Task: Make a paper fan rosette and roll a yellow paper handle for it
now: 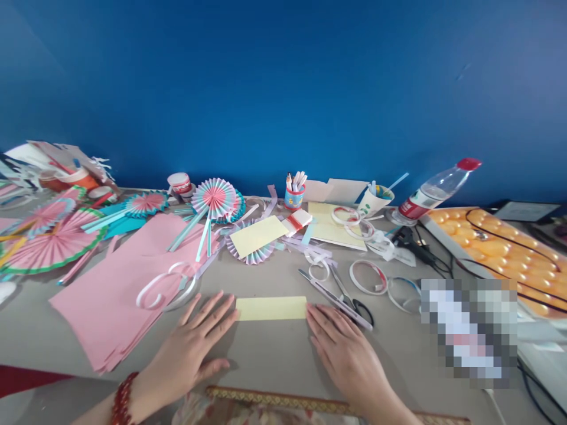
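Note:
A narrow pale yellow paper strip [271, 309] lies flat across the table in front of me. My left hand [195, 339] rests with fingers spread, its fingertips at the strip's left end. At the right end, my right hand [343, 342] lies flat, fingertips touching the paper. Neither hand grips anything. Just beyond my right fingers are a pale utility knife [334, 300] and a pair of dark-handled scissors [362, 313]. Pink paper sheets [119, 289] are stacked to the left of my left hand, with a curled white strip [153, 295] on top.
Pleated paper fans [213, 199] and another yellow piece [258, 236] lie farther back. A pencil cup [295, 196], a paper cup [375, 199] and a water bottle [434, 193] stand near the blue wall. Tape rolls [368, 277], a glue gun [411, 245] and an orange cushioned panel [505, 251] are at right.

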The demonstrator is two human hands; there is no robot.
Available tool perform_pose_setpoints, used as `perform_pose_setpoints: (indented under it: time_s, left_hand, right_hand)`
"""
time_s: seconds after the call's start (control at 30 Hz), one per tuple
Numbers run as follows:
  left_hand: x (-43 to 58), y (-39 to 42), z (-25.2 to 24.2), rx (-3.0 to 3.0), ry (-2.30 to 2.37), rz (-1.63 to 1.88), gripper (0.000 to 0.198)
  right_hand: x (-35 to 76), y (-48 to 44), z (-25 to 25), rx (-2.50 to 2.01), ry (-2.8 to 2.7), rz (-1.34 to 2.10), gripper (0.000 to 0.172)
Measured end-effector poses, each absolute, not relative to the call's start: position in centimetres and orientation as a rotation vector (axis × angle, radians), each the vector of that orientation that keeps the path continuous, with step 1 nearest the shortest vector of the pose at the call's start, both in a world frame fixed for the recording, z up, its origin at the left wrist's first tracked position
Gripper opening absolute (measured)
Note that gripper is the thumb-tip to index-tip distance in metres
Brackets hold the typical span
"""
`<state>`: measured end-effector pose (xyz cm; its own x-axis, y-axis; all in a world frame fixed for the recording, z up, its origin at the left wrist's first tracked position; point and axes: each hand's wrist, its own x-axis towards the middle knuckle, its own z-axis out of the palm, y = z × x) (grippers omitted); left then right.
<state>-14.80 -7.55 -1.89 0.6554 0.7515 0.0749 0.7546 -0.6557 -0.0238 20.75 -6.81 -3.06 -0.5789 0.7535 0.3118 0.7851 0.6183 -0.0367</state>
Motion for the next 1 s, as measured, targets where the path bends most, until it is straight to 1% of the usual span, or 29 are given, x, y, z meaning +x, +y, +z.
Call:
perform_pose_setpoints:
  time_s: [0.13, 0.27, 0.37, 0.4, 0.43, 0.53, 0.6, 0.7, 0.83, 0.93, 0.97, 1.0]
  left_hand:
    - [-15.0, -6.7, -1.5, -2.743, -1.322, -0.155, 0.06]
    - [-12.6, -4.8, -0.9, -2.801, -1.339, -0.235, 0.054]
    - [-9.9, -3.2, -1.1, -2.903, -1.229, -0.221, 0.062]
    - [-9.1, -2.8, -1.3, -2.929, -1.208, -0.212, 0.062]
    - [-8.5, -2.5, -1.5, -2.947, -1.195, -0.208, 0.058]
    - [-7.8, -2.1, -2.0, -2.977, -1.199, -0.217, 0.045]
    - [-7.9, -2.0, -2.0, -3.004, -1.209, -0.249, 0.038]
    - [-8.0, -2.0, -1.9, -3.054, -1.212, -0.346, 0.03]
    - [-7.7, -1.8, -1.6, -3.032, -1.227, -0.505, 0.019]
    - [-7.4, -1.6, -1.4, -2.983, -1.252, -0.518, 0.006]
    - [-7.3, -1.6, -1.3, -2.968, -1.262, -0.502, 0.003]
    - [-7.3, -1.6, -1.2, -2.952, -1.269, -0.491, 0.005]
  right_hand:
    - [20.7, -6.8, -3.4, -1.232, -2.543, -0.206, 0.038]
    - [20.2, -5.7, -2.8, -1.222, -2.543, -0.187, 0.032]
    - [19.1, -4.3, -1.9, -1.269, -2.528, -0.122, 0.025]
    - [18.7, -3.9, -1.7, -1.29, -2.522, -0.104, 0.023]
    - [18.3, -3.5, -1.5, -1.296, -2.528, -0.084, 0.024]
    - [17.5, -2.7, -1.6, -1.287, -2.563, 0.013, 0.041]
    - [17.5, -2.5, -1.8, -1.277, -2.561, 0.095, 0.044]
    - [17.6, -2.5, -2.0, -1.257, -2.532, 0.189, 0.039]
    - [17.5, -2.4, -1.9, -1.189, -2.538, 0.218, 0.034]
    - [17.4, -2.2, -1.8, -1.179, -2.537, 0.224, 0.029]
    - [17.3, -2.1, -1.7, -1.177, -2.535, 0.222, 0.027]
    - [17.2, -2.1, -1.7, -1.173, -2.532, 0.214, 0.024]
